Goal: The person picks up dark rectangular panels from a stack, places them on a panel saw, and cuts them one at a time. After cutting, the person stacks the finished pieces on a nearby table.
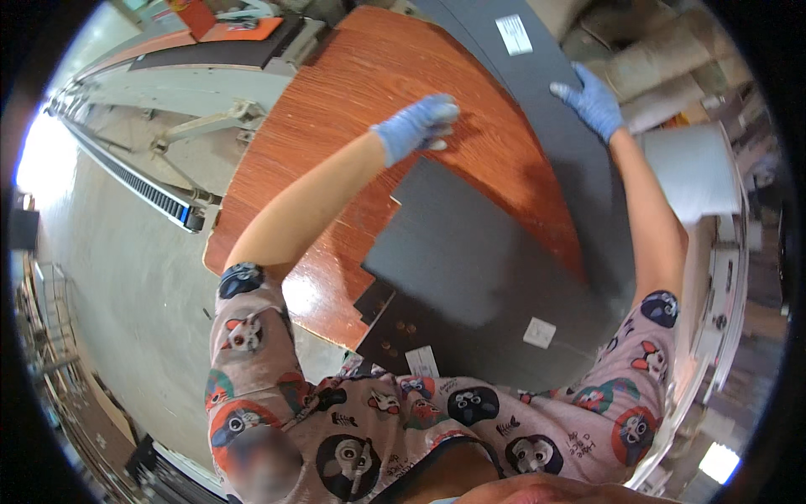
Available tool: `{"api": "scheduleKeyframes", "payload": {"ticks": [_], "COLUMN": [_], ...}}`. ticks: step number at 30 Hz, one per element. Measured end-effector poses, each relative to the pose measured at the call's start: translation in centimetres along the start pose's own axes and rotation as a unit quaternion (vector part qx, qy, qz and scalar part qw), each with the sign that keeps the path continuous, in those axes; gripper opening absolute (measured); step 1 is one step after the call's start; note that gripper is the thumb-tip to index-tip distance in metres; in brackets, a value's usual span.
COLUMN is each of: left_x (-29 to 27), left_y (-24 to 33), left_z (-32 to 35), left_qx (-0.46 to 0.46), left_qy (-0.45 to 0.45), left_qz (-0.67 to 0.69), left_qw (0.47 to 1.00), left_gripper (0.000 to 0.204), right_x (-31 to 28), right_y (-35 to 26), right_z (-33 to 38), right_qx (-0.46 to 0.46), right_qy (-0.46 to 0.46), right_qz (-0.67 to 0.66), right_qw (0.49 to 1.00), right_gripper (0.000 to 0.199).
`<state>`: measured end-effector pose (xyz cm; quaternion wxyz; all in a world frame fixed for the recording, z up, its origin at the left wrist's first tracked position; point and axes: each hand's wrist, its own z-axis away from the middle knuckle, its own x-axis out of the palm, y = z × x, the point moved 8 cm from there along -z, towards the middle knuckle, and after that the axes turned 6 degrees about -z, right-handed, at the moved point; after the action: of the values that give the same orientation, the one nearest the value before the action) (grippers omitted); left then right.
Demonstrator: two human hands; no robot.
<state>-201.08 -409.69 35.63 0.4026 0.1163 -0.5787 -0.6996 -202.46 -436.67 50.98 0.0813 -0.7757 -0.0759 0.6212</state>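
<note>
My right hand, in a blue glove, is at the right edge of a long dark panel. Its thumb lies on the panel's face, and the other fingers are along the edge, partly hidden. My left hand, gloved alike, is over the reddish-brown wooden tabletop, its fingers curled and slightly blurred. Whatever those fingers may hold does not show. Close to my body lies a stack of shorter dark panels with stepped left ends. A white label is stuck on the long panel.
Several small round brown pieces sit by another label on the near panels. A conveyor with rollers runs along the left. Orange items lie on a bench at the upper left. A pale rounded surface stands at the right.
</note>
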Motion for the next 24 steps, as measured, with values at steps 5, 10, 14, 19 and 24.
{"api": "scheduleKeyframes", "payload": {"ticks": [5,10,14,19,24], "left_x": [-2.6,-7.8,-7.2,-9.7,-9.0], "left_y": [0.5,1.5,2.6,-6.1,-6.7], "left_z": [6.4,12.8,18.3,20.0,20.0], "left_qx": [0.041,0.25,0.345,0.246,0.154], "left_qy": [0.071,0.237,0.019,0.292,0.341], "left_qz": [0.033,0.324,0.489,0.33,0.21], "left_qw": [0.996,0.881,0.801,0.863,0.903], "left_gripper": [0.066,0.065,0.073,0.047,0.032], "right_x": [-7.6,-13.1,-11.3,-4.2,2.4], "right_y": [-4.1,-5.9,-9.4,-11.5,-7.5], "right_z": [4.0,10.3,16.6,20.7,24.6], "right_qx": [-0.059,-0.025,-0.018,-0.082,0.013], "right_qy": [0.005,-0.122,-0.202,-0.27,-0.166], "right_qz": [-0.007,-0.107,-0.016,-0.011,-0.144], "right_qw": [0.998,0.986,0.979,0.959,0.975], "right_gripper": [0.085,0.085,0.09,0.083,0.058]}}
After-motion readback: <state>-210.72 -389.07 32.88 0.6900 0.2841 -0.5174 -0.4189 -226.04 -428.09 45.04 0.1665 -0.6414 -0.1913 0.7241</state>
